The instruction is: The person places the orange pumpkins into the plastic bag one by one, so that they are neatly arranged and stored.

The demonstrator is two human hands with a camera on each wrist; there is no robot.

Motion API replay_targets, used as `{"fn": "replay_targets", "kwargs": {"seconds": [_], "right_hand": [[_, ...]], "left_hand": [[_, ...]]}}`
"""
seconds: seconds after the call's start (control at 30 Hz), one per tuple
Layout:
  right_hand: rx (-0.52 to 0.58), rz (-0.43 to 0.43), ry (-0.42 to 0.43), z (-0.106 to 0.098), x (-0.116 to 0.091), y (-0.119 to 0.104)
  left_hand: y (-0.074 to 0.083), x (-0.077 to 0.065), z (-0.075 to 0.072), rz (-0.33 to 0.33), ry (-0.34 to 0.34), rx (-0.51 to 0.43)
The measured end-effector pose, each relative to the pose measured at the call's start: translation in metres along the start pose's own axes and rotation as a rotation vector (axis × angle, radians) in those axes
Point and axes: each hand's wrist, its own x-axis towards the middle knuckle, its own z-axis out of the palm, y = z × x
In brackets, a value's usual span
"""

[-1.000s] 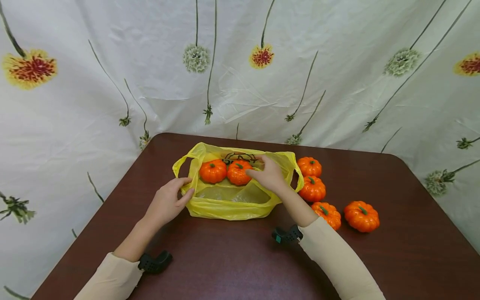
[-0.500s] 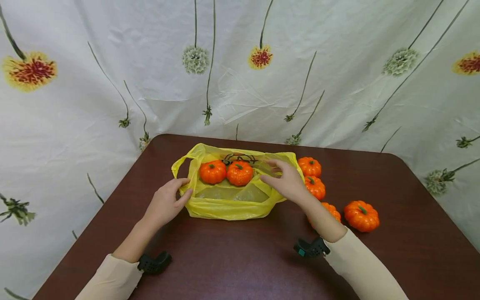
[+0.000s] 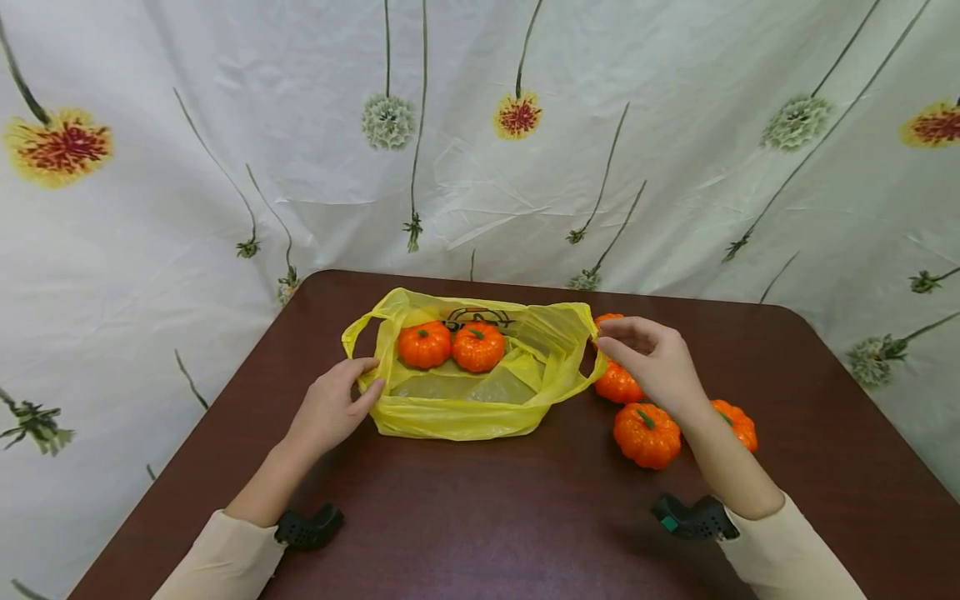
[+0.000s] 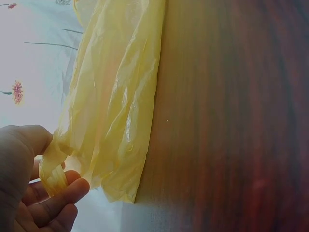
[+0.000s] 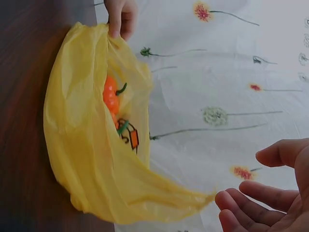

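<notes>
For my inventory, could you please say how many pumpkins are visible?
6: two pumpkins in the bag, four pumpkins on the table to its right, some partly behind the right hand or forearm; more may be hidden.

1. Head view: soft, even light of middling brightness; the curtain (image 3: 480, 179) looks pale, with mild grey shading in its folds.
2. Small highlights dot the nearest pumpkin (image 3: 647, 437); a dull sheen lies on the near part of the table (image 3: 465, 517), with a soft-edged shadow by the right black wrist device (image 3: 696, 518).
3. Left wrist view: hazy, curtain washed out, table grain smeared, white glints along the yellow bag (image 4: 120, 106).
4. Right wrist view: bright curtain, dim table, fine detail soft.
</notes>
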Motion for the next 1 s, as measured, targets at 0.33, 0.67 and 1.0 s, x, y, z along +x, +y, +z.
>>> {"fn": "replay_targets", "kwargs": {"seconds": [0.33, 0.67, 1.0], "right_hand": [[-0.062, 0.079, 0.030, -0.035, -0.013, 0.018], [-0.190, 0.132, 0.066, -0.064, -0.025, 0.044], [-0.365, 0.195, 0.041, -0.088, -0.041, 0.077]], "left_hand": [[-0.001, -0.001, -0.001, 0.003, 0.004, 0.003], [0.001, 0.000, -0.003, 0.006, -0.003, -0.001], [0.002, 0.001, -0.002, -0.002, -0.006, 0.003]]}}
